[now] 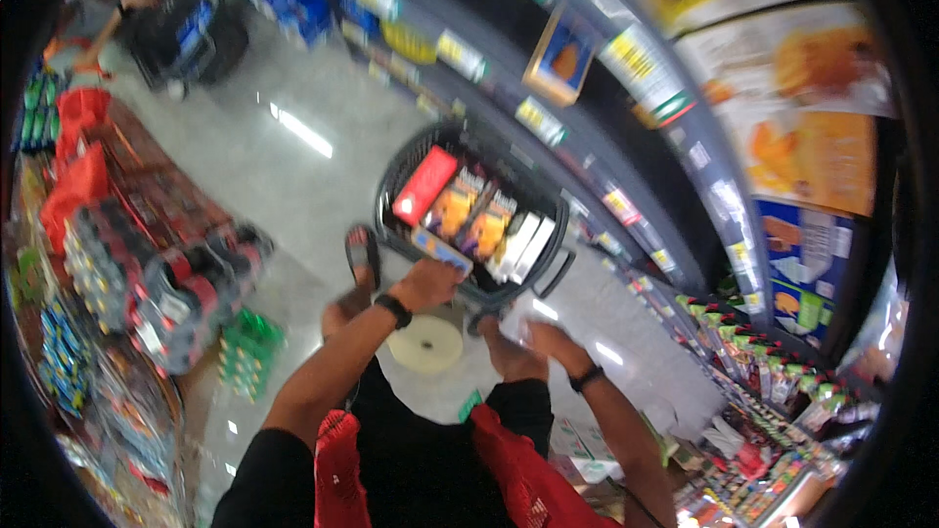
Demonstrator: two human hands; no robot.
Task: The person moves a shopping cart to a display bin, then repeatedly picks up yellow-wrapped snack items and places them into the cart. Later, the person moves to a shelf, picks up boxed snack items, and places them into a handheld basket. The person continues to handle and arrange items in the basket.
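Observation:
A black plastic shopping basket (387,183) stands before me by the shelf. Inside it are a red box (425,185), two dark boxes with orange food pictures (469,213) and several white boxes (522,246) on edge. My left hand (429,284) grips the end of a narrow blue box (440,249) at the basket's near rim. Apart from the basket, on its near right side, my right hand (550,343) is blurred; whether its fingers hold anything cannot be made out.
Dark shelves (660,213) with price labels rise along the right, and a blue and tan box (561,55) juts from one. Shrink-wrapped bottle packs (176,293) are stacked left. A round pale stool top (425,345) lies between my legs. Another person's arm (103,33) and dark cart (187,37) are upper left.

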